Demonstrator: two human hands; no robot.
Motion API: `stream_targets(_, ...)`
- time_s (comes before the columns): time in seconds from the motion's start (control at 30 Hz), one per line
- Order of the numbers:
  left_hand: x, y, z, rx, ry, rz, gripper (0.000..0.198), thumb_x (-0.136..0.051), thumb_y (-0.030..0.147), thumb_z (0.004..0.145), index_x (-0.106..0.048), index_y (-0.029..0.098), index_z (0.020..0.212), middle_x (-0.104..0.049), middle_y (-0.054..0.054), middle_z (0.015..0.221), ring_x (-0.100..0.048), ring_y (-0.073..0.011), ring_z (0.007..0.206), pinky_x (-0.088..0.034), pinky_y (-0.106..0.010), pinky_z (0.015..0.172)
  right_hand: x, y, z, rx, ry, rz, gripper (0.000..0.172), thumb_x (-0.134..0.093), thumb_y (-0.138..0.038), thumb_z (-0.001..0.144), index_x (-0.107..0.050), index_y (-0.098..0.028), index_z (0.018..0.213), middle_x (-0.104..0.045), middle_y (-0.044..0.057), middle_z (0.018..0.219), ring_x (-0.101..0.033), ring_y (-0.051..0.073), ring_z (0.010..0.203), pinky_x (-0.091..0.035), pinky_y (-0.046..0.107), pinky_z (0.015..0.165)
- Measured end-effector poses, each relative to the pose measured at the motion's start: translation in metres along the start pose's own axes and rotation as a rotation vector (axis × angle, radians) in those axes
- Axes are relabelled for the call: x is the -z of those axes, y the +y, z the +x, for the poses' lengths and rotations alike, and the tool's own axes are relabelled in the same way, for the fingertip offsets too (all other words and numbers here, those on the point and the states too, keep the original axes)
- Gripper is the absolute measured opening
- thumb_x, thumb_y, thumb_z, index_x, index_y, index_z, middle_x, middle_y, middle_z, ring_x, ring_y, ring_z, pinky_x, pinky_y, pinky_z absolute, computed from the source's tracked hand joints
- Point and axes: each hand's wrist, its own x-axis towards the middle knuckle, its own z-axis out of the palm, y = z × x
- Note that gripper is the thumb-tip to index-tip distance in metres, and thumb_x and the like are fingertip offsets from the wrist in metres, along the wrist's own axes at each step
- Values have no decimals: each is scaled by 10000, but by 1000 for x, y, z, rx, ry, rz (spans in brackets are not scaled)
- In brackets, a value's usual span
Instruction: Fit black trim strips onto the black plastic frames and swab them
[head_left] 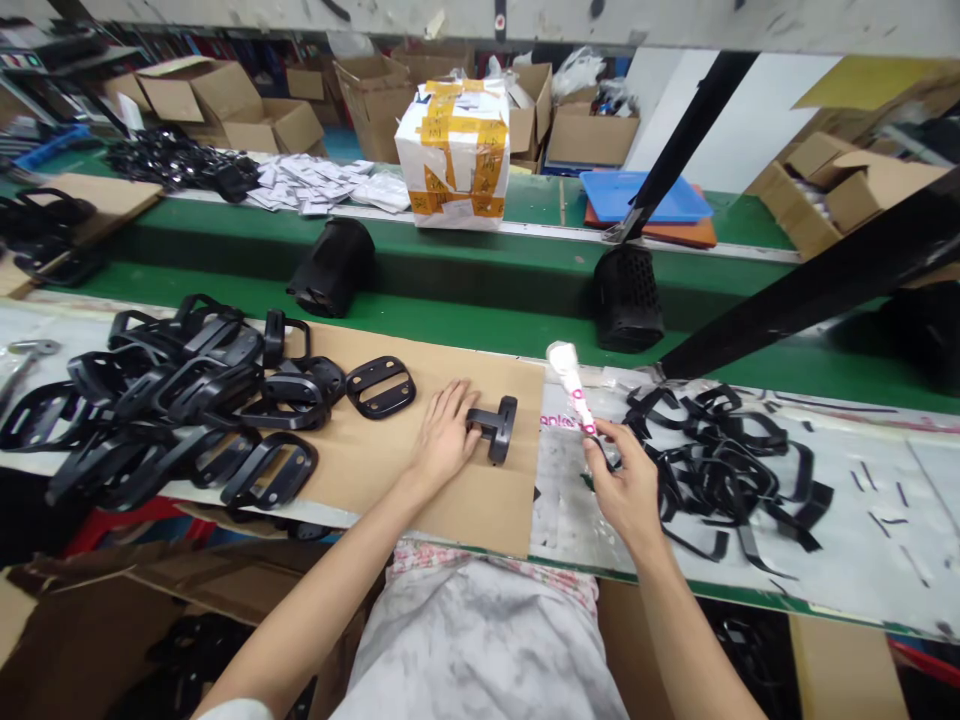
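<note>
My left hand (444, 436) lies on a sheet of cardboard (390, 470) with its fingers closed on a black plastic handle part (496, 427) standing on edge. My right hand (628, 486) is raised over the bench to the right, gripping a white tool with a pink-printed wrap (571, 388) that points up and away from me. A pile of black plastic frames (172, 400) lies on the cardboard's left side. One single frame (381, 386) lies flat near my left hand.
A heap of thin black trimmings (727, 470) covers the white bench to the right. Behind it runs a green conveyor (480, 300) carrying two black housings (334, 268) (628, 298). A taped white box (455, 155), blue trays (645, 196) and cardboard boxes stand beyond.
</note>
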Motion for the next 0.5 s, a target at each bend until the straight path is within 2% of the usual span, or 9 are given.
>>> stream_targets(0.07, -1, 1, 0, 5, -5, 4, 509, -513, 244, 1014, -539, 130, 1510, -457, -165, 1673, -367, -326, 1587, -315, -544, 1307, 0, -13, -11, -74, 7, 241, 285, -574, -395, 1050, -626, -240, 1283, -714, 50, 977, -685, 191, 811, -570, 358, 758)
stream_targets(0.13, 0, 2, 0, 9, -12, 4, 512, -508, 238, 1015, -535, 133, 1515, -455, -162, 1677, -360, -322, 1594, -310, -549, 1309, -2, -27, -32, -217, -74, 517, 348, -510, -451, 1087, -536, -284, 1392, -645, -18, 842, -543, 120, 547, -474, 259, 523)
stream_targets(0.17, 0, 2, 0, 11, -16, 4, 514, -506, 233, 1013, -534, 132, 1517, -454, -162, 1678, -356, -321, 1597, -307, -550, 1310, -3, -32, -45, -315, -94, 598, 355, -515, -480, 1085, -531, -299, 1391, -599, -48, 772, -468, 98, 484, -401, 223, 459)
stream_targets(0.27, 2, 4, 0, 15, -28, 5, 525, -504, 226, 1009, -526, 126, 1523, -449, -163, 1682, -346, -320, 1604, -292, -549, 1317, -11, -41, -85, -688, -177, 652, 492, -624, -614, 998, -607, -274, 1353, -562, -48, 719, -396, 83, 440, -301, 206, 390)
stream_targets(0.33, 3, 4, 0, 14, -34, -1, 532, -504, 230, 1007, -521, 130, 1530, -443, -164, 1686, -336, -317, 1610, -282, -551, 1321, -15, -41, -105, -827, -277, 573, 634, -646, -672, 955, -632, -236, 1416, -577, -23, 709, -412, 103, 456, -316, 224, 392)
stream_targets(0.43, 4, 4, 1, 15, -47, -19, 540, -507, 223, 997, -523, 131, 1529, -443, -163, 1687, -328, -310, 1613, -270, -546, 1325, -18, -41, -117, -761, -408, 456, 655, -651, -648, 950, -665, -234, 1458, -585, 1, 671, -451, 150, 497, -364, 254, 413)
stream_targets(0.5, 5, 4, 1, 22, -48, -26, 533, -497, 220, 998, -530, 129, 1522, -450, -157, 1683, -331, -302, 1612, -263, -530, 1329, -20, -44, -116, -686, -416, 426, 621, -676, -615, 942, -698, -240, 1436, -567, -1, 644, -447, 156, 501, -372, 257, 413)
